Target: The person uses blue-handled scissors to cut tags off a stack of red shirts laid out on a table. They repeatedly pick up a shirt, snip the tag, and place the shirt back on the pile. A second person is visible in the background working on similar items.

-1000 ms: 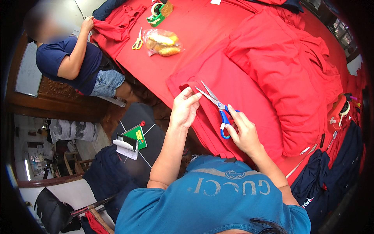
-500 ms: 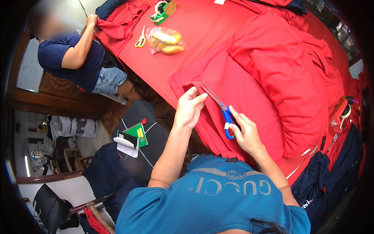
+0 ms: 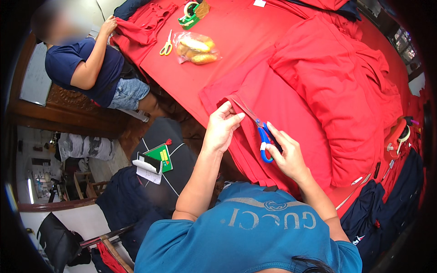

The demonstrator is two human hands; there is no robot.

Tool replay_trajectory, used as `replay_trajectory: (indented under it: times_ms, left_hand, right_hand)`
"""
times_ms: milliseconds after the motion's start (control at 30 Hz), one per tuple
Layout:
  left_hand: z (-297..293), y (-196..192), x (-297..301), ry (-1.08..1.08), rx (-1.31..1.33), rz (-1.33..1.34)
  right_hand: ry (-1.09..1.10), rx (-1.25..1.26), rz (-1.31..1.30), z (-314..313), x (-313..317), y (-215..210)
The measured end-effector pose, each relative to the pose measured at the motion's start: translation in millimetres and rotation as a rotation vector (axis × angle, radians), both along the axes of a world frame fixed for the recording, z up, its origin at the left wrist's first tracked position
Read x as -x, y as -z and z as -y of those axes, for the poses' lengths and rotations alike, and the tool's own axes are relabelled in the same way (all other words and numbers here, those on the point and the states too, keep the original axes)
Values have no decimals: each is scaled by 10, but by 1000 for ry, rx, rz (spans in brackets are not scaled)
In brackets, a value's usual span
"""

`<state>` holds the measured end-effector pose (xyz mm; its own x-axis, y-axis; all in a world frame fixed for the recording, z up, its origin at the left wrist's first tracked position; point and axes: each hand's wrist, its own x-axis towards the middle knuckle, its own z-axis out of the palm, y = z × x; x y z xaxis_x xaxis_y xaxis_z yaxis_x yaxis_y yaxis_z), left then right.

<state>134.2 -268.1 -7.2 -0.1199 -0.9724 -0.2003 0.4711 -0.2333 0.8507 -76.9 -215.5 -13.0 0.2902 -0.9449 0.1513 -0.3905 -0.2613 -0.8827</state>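
Note:
A pair of blue-handled scissors [image 3: 261, 133] is gripped in my right hand [image 3: 289, 157], its metal blades pointing away to the upper left. The blades lie at the edge of a red garment [image 3: 296, 132] spread on the table. Close by the blade tips, my left hand [image 3: 221, 129] pinches the hem of that garment between thumb and fingers. The tips lie partly against the red cloth, so I cannot tell whether they are cutting.
A bag of yellow food [image 3: 196, 48], yellow-handled scissors [image 3: 167, 44] and a green tape dispenser [image 3: 189, 19] sit on the red-covered table. At the far left a person [image 3: 86, 68] holds red cloth. A green booklet [image 3: 161, 156] lies on a dark surface beside me.
Very little differs. The view has shifted slightly; my hands keep their hold on the garment's hem and the scissors, and the blades sit almost where they were.

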Motion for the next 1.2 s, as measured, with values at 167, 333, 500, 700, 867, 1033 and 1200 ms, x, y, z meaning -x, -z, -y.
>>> replay_trajectory:
  times_ms: [167,333,500,700,867,1033,1200]
  left_hand:
    - [17,-6,20,3,-12,-10]
    - [127,108,-58,-137,-6,-114]
    - [125,-60,-42,-74,42,96]
    - [123,-44,-41,-51,67,160]
    - [110,-37,-27,-36,95,192]
    - [132,-18,-39,-103,18,101]
    - [212,-5,-113,-156,45,154]
  right_hand:
    - [18,-177,81,55,-3,-69]
    - [24,-99,139,51,-10,97]
    - [-11,-42,48,68,-36,-6]
    - [-13,-32,31,128,-57,-38]
    - [8,-58,112,156,-81,20]
    - [15,-182,194,151,-75,49]
    - [-25,56,82,157,-89,91]
